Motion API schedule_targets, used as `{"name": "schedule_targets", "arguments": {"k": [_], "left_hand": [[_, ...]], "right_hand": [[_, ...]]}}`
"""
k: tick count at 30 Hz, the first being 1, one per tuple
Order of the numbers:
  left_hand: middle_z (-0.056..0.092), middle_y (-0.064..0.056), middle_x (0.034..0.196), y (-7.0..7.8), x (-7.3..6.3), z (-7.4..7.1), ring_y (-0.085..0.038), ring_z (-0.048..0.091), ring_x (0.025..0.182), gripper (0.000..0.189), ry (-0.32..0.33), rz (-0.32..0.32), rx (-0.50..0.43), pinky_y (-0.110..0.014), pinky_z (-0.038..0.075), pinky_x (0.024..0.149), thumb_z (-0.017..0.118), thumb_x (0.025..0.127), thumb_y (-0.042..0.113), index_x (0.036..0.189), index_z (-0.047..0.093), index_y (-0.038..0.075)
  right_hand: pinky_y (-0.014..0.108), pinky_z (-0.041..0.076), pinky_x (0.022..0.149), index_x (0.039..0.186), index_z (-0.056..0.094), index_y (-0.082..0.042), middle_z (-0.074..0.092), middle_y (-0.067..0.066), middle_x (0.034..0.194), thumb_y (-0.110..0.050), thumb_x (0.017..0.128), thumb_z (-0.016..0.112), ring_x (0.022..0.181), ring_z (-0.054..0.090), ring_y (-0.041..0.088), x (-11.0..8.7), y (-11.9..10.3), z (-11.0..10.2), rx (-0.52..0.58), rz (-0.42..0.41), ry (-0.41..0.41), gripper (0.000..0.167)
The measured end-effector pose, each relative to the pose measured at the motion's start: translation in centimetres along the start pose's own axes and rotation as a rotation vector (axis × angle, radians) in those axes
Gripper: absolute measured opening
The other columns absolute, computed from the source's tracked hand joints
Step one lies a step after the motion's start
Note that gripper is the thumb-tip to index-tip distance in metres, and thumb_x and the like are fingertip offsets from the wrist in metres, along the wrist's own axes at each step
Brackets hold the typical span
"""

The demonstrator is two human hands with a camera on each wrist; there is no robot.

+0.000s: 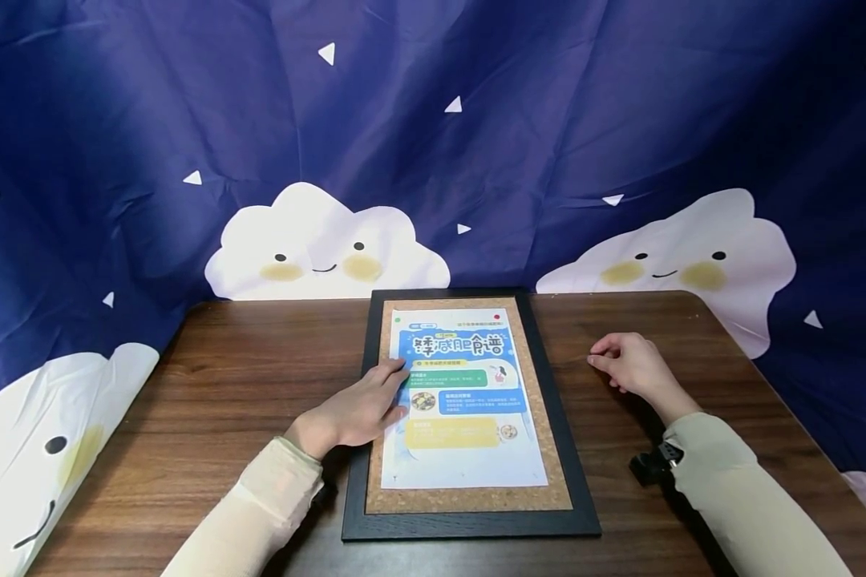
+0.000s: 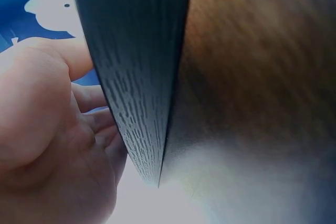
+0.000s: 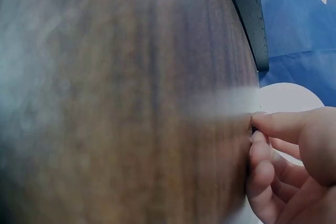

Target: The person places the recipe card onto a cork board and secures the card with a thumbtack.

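Observation:
A sheet of paper printed in blue, green and yellow [image 1: 469,469] lies on a cork board [image 1: 469,501] with a black frame [image 1: 469,525]. A green pin [image 1: 398,320] is at its top left corner and a red pin [image 1: 496,317] at its top right. Across the frame's left side rests my left hand [image 1: 357,409], fingertips on the sheet. To the right of the board, my right hand [image 1: 638,365] is low at the wooden table [image 1: 260,353]. Its thumb and fingertips pinch a small dark thing [image 3: 254,128], mostly hidden, too small to identify.
Behind the table hangs a dark blue curtain [image 1: 433,144] with white clouds and triangles. The board's far end reaches the table's back edge. A black wrist device [image 1: 653,465] is strapped at the right sleeve.

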State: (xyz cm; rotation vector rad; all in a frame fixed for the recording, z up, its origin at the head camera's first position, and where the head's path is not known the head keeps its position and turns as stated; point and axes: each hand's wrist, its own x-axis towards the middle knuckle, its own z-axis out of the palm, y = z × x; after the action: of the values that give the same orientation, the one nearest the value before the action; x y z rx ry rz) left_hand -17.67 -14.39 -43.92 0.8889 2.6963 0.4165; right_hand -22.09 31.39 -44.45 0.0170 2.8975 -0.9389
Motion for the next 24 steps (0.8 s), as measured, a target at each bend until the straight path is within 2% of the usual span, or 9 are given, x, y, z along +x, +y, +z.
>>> {"name": "schedule_targets", "arguments": {"k": [5, 10, 16, 24], "left_hand": [[0.016, -0.024, 0.179, 0.07, -0.01, -0.17, -0.039, 0.019, 0.168, 0.067, -0.01, -0.004, -0.001, -0.052, 0.029, 0.133, 0.051, 0.116, 0.03, 0.167, 0.028, -0.007], [0.017, -0.024, 0.179, 0.02, 0.03, -0.27, -0.039, 0.019, 0.167, 0.067, -0.005, -0.003, -0.001, -0.053, 0.029, 0.133, 0.052, 0.116, 0.029, 0.167, 0.028, -0.008], [0.018, -0.024, 0.178, -0.03, 0.09, -0.23, -0.039, 0.021, 0.167, 0.067, 0.003, -0.008, 0.004, -0.052, 0.03, 0.132, 0.053, 0.116, 0.028, 0.167, 0.029, -0.008], [0.016, -0.024, 0.179, 0.04, 0.03, -0.09, -0.04, 0.018, 0.168, 0.067, -0.011, -0.006, -0.01, -0.053, 0.029, 0.133, 0.051, 0.116, 0.029, 0.167, 0.028, -0.008]], "right_hand": [[0.034, 0.058, 0.052, 0.112, 0.073, 0.005, 0.07, 0.013, 0.087, -0.015, 0.105, 0.071, 0.058, 0.065, 0.016, -0.07, 0.18, 0.08, 0.004, -0.007, 0.023, 0.021], [0.033, 0.059, 0.053, 0.113, 0.073, 0.007, 0.071, 0.012, 0.083, -0.016, 0.106, 0.07, 0.06, 0.066, 0.016, -0.23, 0.34, -0.2, 0.058, -0.009, 0.032, 0.024], [0.033, 0.063, 0.057, 0.113, 0.073, 0.011, 0.076, 0.021, 0.095, -0.007, 0.106, 0.067, 0.064, 0.072, 0.017, -0.25, 0.27, -0.53, 0.18, -0.012, 0.036, 0.021], [0.028, 0.065, 0.062, 0.117, 0.07, 0.016, 0.078, 0.023, 0.098, -0.002, 0.106, 0.066, 0.068, 0.072, 0.014, -0.57, 0.34, -0.38, 0.25, -0.053, 0.0, 0.022]]}}
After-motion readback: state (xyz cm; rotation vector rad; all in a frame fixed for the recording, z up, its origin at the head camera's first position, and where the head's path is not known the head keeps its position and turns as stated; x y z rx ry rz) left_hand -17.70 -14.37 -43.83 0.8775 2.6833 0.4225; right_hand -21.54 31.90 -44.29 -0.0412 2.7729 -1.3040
